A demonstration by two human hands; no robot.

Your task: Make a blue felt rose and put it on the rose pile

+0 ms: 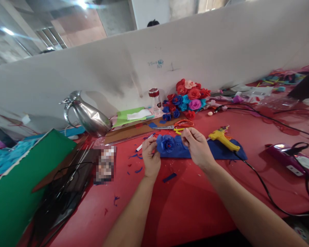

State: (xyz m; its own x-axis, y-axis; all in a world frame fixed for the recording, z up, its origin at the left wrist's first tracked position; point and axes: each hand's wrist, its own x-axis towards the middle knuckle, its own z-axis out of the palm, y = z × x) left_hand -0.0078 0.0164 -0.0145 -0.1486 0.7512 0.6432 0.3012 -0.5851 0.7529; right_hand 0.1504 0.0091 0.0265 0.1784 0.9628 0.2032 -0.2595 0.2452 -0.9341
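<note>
Fingers of the left hand (150, 156) and right hand (195, 145) pinch the soft blue felt flower (166, 143) from both sides just above the red table (195, 199), and it looks light and squishy, so hold its edges gently.

Red table (185, 209) backed by a smudged white partition wall (221, 51); grey concrete ceiling (113, 15) above, lit by bright strip lights (8, 31).
</note>
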